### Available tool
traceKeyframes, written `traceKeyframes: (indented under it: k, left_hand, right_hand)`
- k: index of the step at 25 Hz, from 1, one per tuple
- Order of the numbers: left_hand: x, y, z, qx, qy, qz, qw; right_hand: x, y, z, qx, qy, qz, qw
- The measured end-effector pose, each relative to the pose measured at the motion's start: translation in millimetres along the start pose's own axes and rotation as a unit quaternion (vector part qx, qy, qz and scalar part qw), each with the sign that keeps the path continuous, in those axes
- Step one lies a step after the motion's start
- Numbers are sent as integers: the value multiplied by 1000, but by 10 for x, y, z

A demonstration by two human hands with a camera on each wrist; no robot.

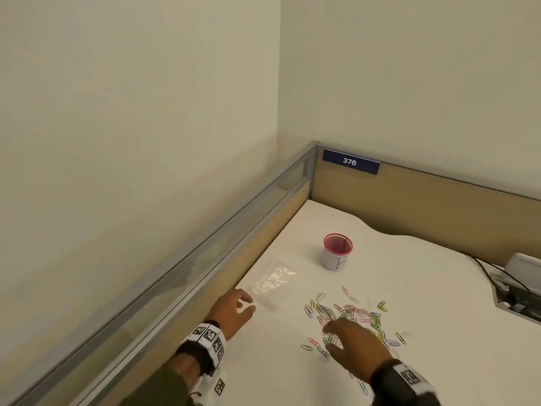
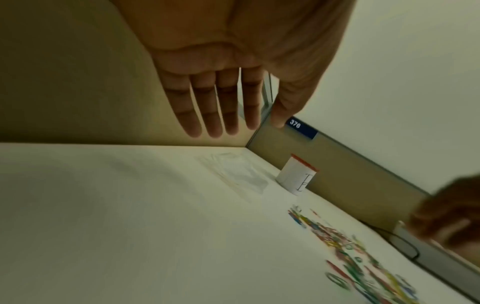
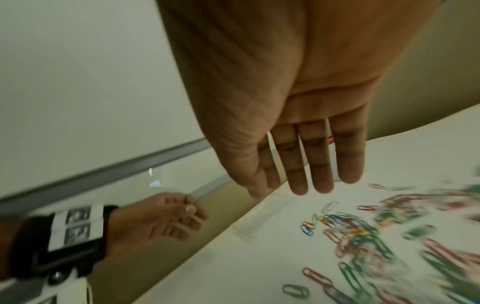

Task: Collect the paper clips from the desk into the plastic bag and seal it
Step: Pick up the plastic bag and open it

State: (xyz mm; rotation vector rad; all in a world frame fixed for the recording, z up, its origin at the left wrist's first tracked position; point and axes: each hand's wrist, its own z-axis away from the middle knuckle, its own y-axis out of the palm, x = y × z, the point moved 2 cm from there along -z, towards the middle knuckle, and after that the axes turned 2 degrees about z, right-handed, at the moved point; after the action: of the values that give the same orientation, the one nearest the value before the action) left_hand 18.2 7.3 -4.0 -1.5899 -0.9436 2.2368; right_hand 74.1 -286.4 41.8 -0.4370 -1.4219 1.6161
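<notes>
Left hand [image 1: 232,310]: fingers extended and relaxed, holding nothing, fingertips just short of the near edge of the plastic bag [image 1: 270,284]. Right hand [image 1: 355,344]: spread flat, empty, low over the paper clips [image 1: 349,313]. Bag lies flat and unfilled on the desk [image 1: 409,276], at 10 o'clock from the clip heap. Pink-rimmed cup [image 1: 337,252] at 12 o'clock. Step judged: opening reach, no clips collected. Next calls for pinching the bag mouth open while the right hand rakes clips together.
</notes>
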Motion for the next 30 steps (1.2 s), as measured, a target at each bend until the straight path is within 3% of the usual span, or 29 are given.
traceKeyframes:
  k: [6, 9, 15, 17, 21, 24, 30]
  left_hand:
    - [-50, 134, -835, 69, -39, -173, 982]
    - [-14, 196, -1076, 92, -39, -241, 965]
    - [3, 280, -1269, 129, -55, -260, 955]
    - [-14, 293, -1276, 134, -54, -213, 966]
    - [-75, 256, -1219, 96, -58, 14, 994]
    - [-217, 208, -1105, 102, -61, 160, 980]
    - [-500, 207, -792, 104, -70, 338, 933]
  right_hand:
    - [535, 205, -1237, 50, 8, 27, 998]
    - [648, 424, -1510, 72, 29, 33, 996]
    - [796, 637, -1663, 89, 56, 36, 994]
    - [816, 654, -1649, 80, 66, 28, 994]
    - [823, 508, -1587, 0, 81, -1, 997]
    - [801, 309, -1501, -64, 76, -34, 994]
    - [704, 10, -1250, -129, 78, -75, 986]
